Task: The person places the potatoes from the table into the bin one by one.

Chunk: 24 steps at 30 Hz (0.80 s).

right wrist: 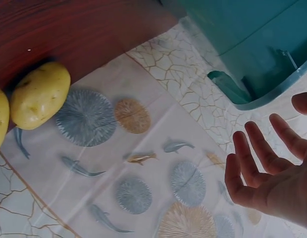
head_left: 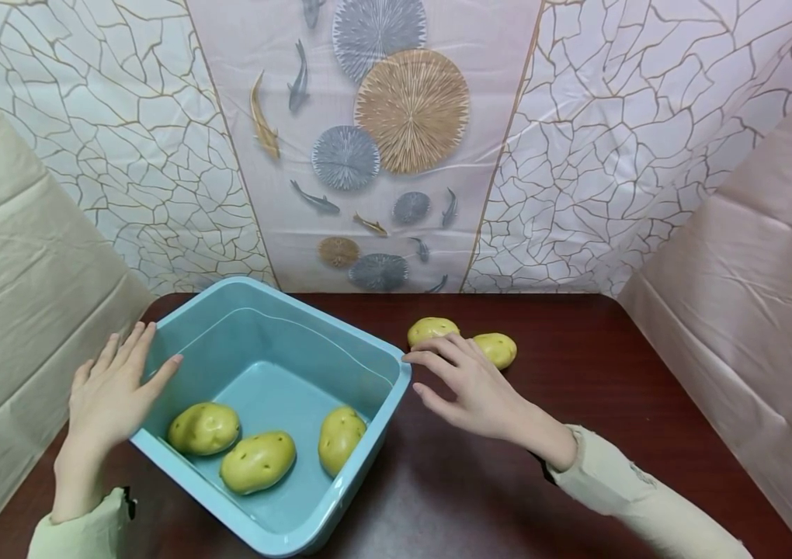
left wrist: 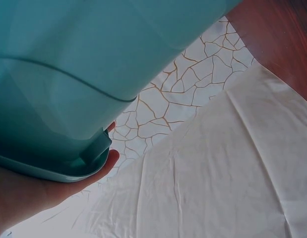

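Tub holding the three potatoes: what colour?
Light blue; the tub shows best in the head view. Both wrist views render it darker, nearer teal.

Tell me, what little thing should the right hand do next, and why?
Maybe the right hand should reach for one of the two potatoes lying on the table. Its fingers hold nothing, those potatoes are close by, and three others sit inside the blue tub.

no legible text, labels, numbers or signs anywhere
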{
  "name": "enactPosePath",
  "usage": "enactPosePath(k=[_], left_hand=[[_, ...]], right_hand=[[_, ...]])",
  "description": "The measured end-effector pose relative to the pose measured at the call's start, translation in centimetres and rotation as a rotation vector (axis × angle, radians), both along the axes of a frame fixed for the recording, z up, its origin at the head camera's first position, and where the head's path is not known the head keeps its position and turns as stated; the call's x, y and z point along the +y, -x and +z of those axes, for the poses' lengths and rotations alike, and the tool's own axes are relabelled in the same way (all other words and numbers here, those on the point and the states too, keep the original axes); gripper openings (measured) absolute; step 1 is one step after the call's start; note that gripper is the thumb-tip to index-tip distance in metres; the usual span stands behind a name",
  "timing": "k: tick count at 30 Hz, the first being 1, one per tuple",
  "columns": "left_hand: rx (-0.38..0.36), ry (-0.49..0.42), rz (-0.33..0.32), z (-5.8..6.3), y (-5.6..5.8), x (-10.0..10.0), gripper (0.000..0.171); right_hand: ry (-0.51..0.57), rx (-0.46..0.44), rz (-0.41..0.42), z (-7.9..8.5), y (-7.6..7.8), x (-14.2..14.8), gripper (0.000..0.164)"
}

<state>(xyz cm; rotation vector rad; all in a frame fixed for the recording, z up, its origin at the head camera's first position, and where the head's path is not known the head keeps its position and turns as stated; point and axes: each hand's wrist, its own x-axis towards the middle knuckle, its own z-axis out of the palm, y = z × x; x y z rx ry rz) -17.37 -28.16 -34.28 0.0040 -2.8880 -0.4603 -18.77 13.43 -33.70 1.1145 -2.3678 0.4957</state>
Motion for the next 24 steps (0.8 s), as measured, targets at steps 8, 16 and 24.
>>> enactPosePath(k=[8, 16, 24], left_hand=[[0.001, 0.003, -0.004, 0.0, 0.0, 0.0, 0.071], [0.006, 0.004, -0.005, 0.0, 0.0, 0.0, 0.071], [0.002, 0.001, -0.004, 0.0, -0.1, 0.0, 0.072]], right_hand=[[-0.011, -0.015, -0.036, -0.9, 0.3, 0.8, 0.032], [-0.04, 0.013, -0.072, -1.9, 0.6, 1.7, 0.032], [-0.066, 0.023, -0.096, -2.9, 1.3, 2.9, 0.032]])
